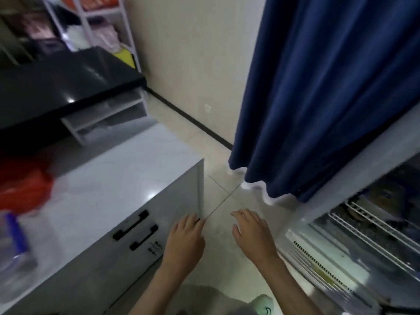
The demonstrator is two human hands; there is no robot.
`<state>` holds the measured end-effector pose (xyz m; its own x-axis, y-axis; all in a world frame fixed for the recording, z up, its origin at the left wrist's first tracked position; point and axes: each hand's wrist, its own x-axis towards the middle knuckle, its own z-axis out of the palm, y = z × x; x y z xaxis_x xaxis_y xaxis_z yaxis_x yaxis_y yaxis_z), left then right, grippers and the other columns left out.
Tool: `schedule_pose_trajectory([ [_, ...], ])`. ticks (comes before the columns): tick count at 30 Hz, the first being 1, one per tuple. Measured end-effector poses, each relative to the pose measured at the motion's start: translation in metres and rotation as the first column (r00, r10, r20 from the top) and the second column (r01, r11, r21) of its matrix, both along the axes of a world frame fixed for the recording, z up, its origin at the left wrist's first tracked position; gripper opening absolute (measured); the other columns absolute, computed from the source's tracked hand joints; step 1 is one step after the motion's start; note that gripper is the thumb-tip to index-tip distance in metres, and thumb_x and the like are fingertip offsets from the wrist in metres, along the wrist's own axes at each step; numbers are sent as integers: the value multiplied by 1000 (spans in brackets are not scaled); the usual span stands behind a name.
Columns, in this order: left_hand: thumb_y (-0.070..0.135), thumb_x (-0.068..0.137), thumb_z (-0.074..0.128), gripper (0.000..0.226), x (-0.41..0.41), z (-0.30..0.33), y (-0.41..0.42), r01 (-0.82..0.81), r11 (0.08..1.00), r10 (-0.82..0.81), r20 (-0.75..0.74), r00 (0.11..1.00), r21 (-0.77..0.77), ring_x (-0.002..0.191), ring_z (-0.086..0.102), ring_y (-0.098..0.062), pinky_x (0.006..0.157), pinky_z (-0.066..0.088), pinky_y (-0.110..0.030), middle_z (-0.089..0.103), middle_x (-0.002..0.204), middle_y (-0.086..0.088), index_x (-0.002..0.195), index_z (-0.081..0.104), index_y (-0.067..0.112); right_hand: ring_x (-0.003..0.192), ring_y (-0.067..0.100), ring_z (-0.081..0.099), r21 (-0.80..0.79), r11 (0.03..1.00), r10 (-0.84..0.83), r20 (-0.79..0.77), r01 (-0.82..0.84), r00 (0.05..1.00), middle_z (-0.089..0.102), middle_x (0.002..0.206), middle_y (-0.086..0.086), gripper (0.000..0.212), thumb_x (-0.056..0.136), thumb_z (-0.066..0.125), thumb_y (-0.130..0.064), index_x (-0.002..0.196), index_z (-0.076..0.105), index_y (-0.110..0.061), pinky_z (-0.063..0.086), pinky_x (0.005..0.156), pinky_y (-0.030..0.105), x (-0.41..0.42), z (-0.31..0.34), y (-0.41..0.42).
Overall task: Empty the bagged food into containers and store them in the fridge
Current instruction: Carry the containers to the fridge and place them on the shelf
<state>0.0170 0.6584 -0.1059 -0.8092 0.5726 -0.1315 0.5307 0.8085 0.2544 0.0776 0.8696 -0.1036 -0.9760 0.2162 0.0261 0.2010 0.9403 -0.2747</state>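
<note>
My left hand and my right hand hang over the tiled floor, fingers apart, holding nothing. The left hand is beside the corner of a grey counter. To the right stands the fridge with its door open and white wire shelves showing. At the counter's left edge lies a blurred red bag, and below it a clear plastic container with something blue in it. What the fridge shelves hold is too dark to tell.
A dark blue curtain hangs to the floor behind the fridge. A black tabletop lies beyond the counter, with a white rack of bags behind it. The counter front has two black handles.
</note>
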Motion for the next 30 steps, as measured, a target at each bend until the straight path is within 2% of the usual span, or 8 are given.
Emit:
schedule_pose_trajectory([
  [5, 20, 74, 78, 53, -3, -5, -126, -248, 967, 246, -33, 969, -57, 121, 65, -33, 91, 57, -48, 67, 130, -8, 125, 68, 19, 100, 17, 61, 54, 972, 230, -13, -229, 973, 64, 108, -7, 19, 94, 54, -27, 109, 65, -25, 49, 78, 32, -46, 8, -114],
  [8, 24, 73, 83, 58, -4, -2, -183, -386, 921, 385, -30, 923, -51, 121, 65, -33, 93, 58, -47, 67, 130, -10, 129, 68, 17, 96, 19, 62, 64, 933, 357, -18, -355, 934, 65, 104, -5, 17, 90, 62, -27, 107, 66, -23, 51, 75, 33, -75, 14, -169],
  [13, 16, 69, 81, 54, -13, 1, -258, -575, 818, 573, -86, 815, -13, 108, 68, -33, 81, 58, -44, 69, 121, -10, 121, 70, 13, 99, 17, 64, 49, 810, 586, -22, -585, 810, 67, 111, -5, 27, 89, 66, -28, 116, 67, -23, 57, 79, 36, -127, 14, -248],
  [17, 15, 71, 84, 53, -21, 2, -299, -681, 732, 675, -127, 727, -6, 109, 69, -32, 80, 59, -46, 70, 121, -10, 122, 70, 14, 100, 19, 70, 44, 728, 685, -17, -684, 729, 72, 113, -2, 39, 75, 84, -24, 113, 73, -22, 58, 74, 36, -171, 5, -300],
  [23, 21, 78, 81, 43, -43, 19, -366, -819, 571, 811, -189, 554, 52, 107, 68, -25, 81, 60, -39, 70, 115, -4, 118, 67, 16, 104, 18, 70, -11, 555, 831, -22, -831, 556, 71, 121, -2, 36, 86, 74, -30, 121, 71, -23, 58, 80, 33, -231, -1, -383],
  [26, 25, 75, 85, 52, -43, 21, -397, -882, 469, 873, -175, 455, 51, 109, 69, -26, 82, 61, -39, 70, 120, -5, 123, 66, 16, 114, 16, 67, -75, 480, 877, -3, -874, 481, 67, 134, -3, 37, 96, 63, -37, 132, 65, -26, 56, 92, 32, -243, 0, -423],
  [28, 29, 78, 84, 57, -39, 15, -416, -916, 400, 905, -169, 390, 32, 113, 68, -26, 85, 60, -40, 69, 127, -6, 130, 63, 18, 119, 14, 63, -145, 446, 895, 66, -883, 441, 62, 141, -5, 40, 102, 53, -42, 139, 58, -28, 52, 98, 30, -247, 2, -447],
  [30, 36, 84, 81, 59, -35, 6, -431, -946, 324, 935, -153, 320, 5, 117, 66, -29, 88, 60, -44, 66, 132, -10, 135, 61, 16, 114, 12, 63, -217, 436, 899, 156, -873, 410, 63, 136, -5, 42, 103, 48, -48, 139, 56, -27, 51, 92, 26, -250, 0, -466],
])
